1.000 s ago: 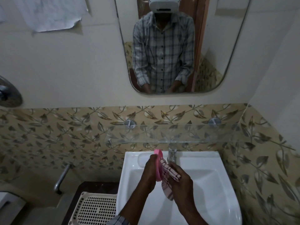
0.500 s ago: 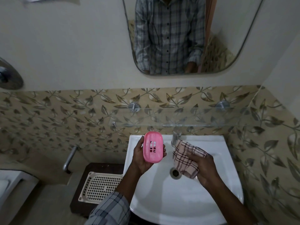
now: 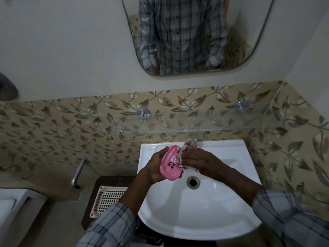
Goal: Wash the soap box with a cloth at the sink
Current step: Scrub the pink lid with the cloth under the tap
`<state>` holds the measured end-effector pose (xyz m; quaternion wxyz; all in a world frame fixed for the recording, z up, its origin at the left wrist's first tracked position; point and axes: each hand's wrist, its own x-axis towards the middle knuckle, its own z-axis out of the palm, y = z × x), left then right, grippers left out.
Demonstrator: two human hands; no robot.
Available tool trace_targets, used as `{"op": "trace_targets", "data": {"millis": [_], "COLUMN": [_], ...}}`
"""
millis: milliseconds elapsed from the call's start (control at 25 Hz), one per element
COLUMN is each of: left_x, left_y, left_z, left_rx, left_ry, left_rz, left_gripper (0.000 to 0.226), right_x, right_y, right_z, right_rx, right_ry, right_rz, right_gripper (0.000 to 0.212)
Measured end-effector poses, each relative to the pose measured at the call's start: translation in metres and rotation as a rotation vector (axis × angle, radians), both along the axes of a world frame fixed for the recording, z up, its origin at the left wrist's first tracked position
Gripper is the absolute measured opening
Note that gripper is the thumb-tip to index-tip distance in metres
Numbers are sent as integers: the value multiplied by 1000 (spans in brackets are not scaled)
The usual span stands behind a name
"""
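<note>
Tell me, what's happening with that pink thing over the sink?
A person is cleaning a pink soap box at the white sink. The left hand holds the box tilted above the basin. The right hand holds a checked cloth against the inside of the box. Both hands are just behind the drain. No running water shows.

a home bathroom: white sink, wall mirror, glass shelf, leaf-patterned tiles.
</note>
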<state>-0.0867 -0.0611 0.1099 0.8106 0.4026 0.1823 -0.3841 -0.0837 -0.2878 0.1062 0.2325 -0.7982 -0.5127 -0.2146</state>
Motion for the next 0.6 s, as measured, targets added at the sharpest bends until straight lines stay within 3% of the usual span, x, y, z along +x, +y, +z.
{"op": "trace_targets", "data": {"millis": [80,160,280,400,520,600], "left_x": [6,10,6,7,12,9], "left_y": [1,0,-2,-3,-5,-4], "left_z": [0,-2,-9,-9,-9,-14], "left_rx": [10,14,17,45,36,55], "left_ry": [2,26,32,24,1,11], "left_rz": [27,43,-7,-10,72,49], "left_gripper": [57,59,54,50,51,53], "right_x": [-2,-21,-13,7,-14,-15], "right_y": [17,34,21,16,38,30], "right_z": [-8,-25,-17,-5,-22,-24], "right_rx": [42,26,-54,19,-41,-151], "right_ry": [85,171,82,4,108,70], "right_rz": [-102,-47,88,-39,-22,74], "right_gripper": [37,36,22,18,20,25]}}
